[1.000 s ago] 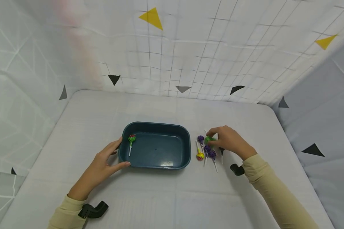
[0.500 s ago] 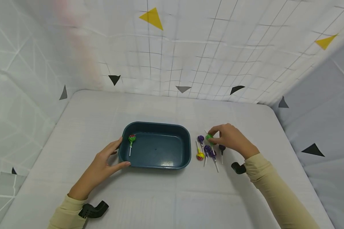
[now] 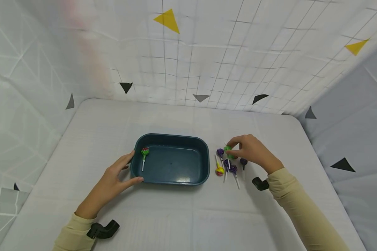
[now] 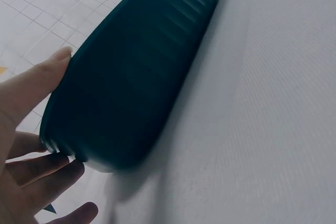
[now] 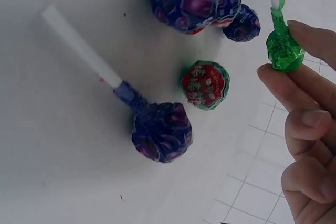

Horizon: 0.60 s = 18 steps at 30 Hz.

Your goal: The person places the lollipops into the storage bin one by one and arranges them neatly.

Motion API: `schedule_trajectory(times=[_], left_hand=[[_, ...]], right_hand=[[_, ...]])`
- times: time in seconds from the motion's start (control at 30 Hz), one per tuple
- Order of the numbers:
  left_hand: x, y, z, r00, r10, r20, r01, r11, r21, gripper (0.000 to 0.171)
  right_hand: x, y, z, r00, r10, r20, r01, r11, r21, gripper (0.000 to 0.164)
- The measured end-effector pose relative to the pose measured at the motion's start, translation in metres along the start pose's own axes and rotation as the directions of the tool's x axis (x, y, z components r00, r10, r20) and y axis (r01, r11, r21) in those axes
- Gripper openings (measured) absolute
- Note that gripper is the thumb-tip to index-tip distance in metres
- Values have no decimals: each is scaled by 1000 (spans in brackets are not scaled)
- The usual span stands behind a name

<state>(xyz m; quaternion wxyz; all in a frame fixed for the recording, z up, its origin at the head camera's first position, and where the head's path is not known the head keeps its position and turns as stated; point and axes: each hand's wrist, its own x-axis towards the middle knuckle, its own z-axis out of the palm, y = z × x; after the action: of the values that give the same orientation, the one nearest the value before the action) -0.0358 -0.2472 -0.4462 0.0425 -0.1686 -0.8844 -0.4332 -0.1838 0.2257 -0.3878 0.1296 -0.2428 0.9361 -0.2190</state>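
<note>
My left hand grips the left end of a dark teal plastic tray, thumb on the near rim and fingers at the end wall. Inside the tray, towards its left, lies a green-and-red wrapped lollipop. Right of the tray, my right hand pinches a green lollipop by its wrapped head between thumb and fingers. In the right wrist view its white stick points up. Below that hand are a red-topped green lollipop and a purple lollipop.
Several purple lollipops and a yellow one lie together on the white-covered table, between the tray and my right hand. White patterned sheets rise behind the table and at both sides.
My right hand has taken hold of the green lollipop, whose stick now swings left and hangs towards the near side. The dark purple lollipop beneath has come into view. The left hand and tray stay put.
</note>
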Motion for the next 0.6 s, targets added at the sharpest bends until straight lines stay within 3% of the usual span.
schedule_trajectory(times=[0.6], left_hand=[[1,0,0,1000,8,-5,-8,1000,0,99]], right_hand=[[2,-11,1,998,-59,-31,61,994,87,24]])
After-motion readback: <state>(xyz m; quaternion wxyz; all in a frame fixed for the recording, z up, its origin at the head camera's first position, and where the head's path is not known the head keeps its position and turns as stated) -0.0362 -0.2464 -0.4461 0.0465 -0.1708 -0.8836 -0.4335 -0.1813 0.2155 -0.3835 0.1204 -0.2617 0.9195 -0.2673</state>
